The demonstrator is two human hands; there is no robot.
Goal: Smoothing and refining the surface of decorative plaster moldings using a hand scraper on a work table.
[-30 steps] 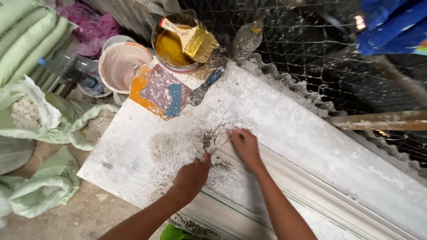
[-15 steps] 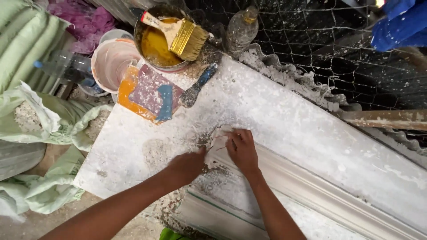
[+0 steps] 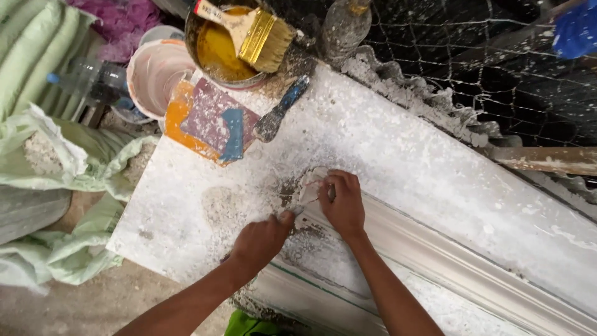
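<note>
Compared with half a second before, both hands had shifted slightly lower on the white board [image 3: 435, 186]. At the far left lay pale green sacks [image 3: 28, 43], one open. Next, a flat orange package with a purple and blue patch [image 3: 208, 121] lay on the board corner, a scraper [image 3: 280, 111] beside it. The left hand [image 3: 261, 239] was loosely curled, fingertips pressing the plaster. The right hand [image 3: 342, 202] pinched a white plaster lump [image 3: 310, 185] at the moulding's end.
</note>
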